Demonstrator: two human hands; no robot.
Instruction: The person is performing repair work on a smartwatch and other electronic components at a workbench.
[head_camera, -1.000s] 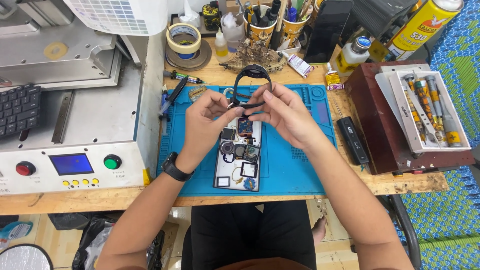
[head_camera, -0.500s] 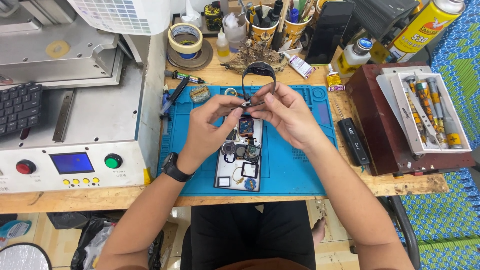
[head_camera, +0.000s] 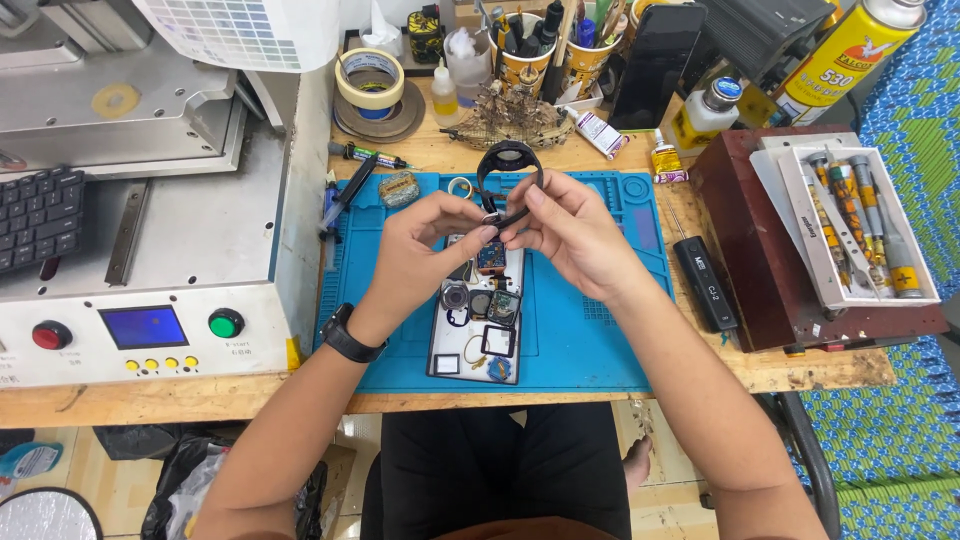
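Both hands up over the far half of the blue work mat (head_camera: 590, 330), meeting at a smartwatch body (head_camera: 508, 172) w/ dark round case. L hand (head_camera: 425, 240) closed in a pinch, thumb + forefinger on the lower edge of the case; R hand (head_camera: 565, 232) also closed in a pinch on the same edge from the other side. Watch held off the mat, tilted up toward me, just above the parts tray.

Change vs 1.0 s and 0.5 s ago: small. Watch sits at about the same spot, hands barely shifted, fingertips drawn a bit closer at the case's lower rim. Judgement: fine work at the rim is under way, not a move of the piece.

Materials/shapes:
- Watch: black ring, smooth, slight sheen; cannot tell if the back is on or off.
- White parts tray (head_camera: 437, 345), flat rectangle, mid mat, near the front edge of the table. Holds small round and square pieces, some dark, 1 w/ a blue-orange face.
- Mat: rubbery, matte, moulded pockets along its far edge.
- Wooden table (head_camera: 820, 372), worn grain.
- Black wristwatch (head_camera: 347, 335) on my L wrist.
- Masking tape roll (head_camera: 370, 80) at the far edge, left of centre.
- Screwdriver set (head_camera: 860, 225) in a white tray, right side.
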